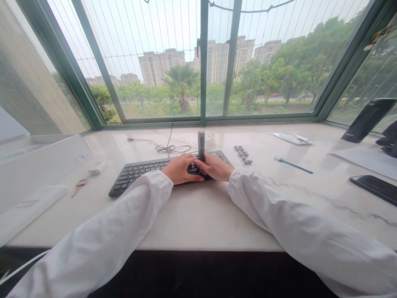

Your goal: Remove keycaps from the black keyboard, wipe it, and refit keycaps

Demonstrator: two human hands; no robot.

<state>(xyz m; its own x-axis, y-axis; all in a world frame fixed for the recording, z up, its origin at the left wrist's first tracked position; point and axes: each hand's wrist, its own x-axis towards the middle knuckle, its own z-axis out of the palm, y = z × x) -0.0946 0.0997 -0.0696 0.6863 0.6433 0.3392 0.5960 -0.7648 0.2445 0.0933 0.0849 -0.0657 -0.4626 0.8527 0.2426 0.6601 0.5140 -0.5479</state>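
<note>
A black keyboard (139,170) lies on the white marble sill (198,207) in front of me. My left hand (180,169) rests on its right half, fingers curled down onto the keys. My right hand (215,167) sits beside it and pinches the base of a grey upright tool (201,145) that stands on the keyboard. Several loose black keycaps (243,153) lie in a row just right of the keyboard. Both arms wear white sleeves.
A thin cable (167,147) coils behind the keyboard. A blue stick (293,165) and a packet (291,138) lie to the right, with a black phone (376,187) and a dark stand (366,120) beyond. A white box (37,165), a small white block (97,167) and a key (79,185) are on the left.
</note>
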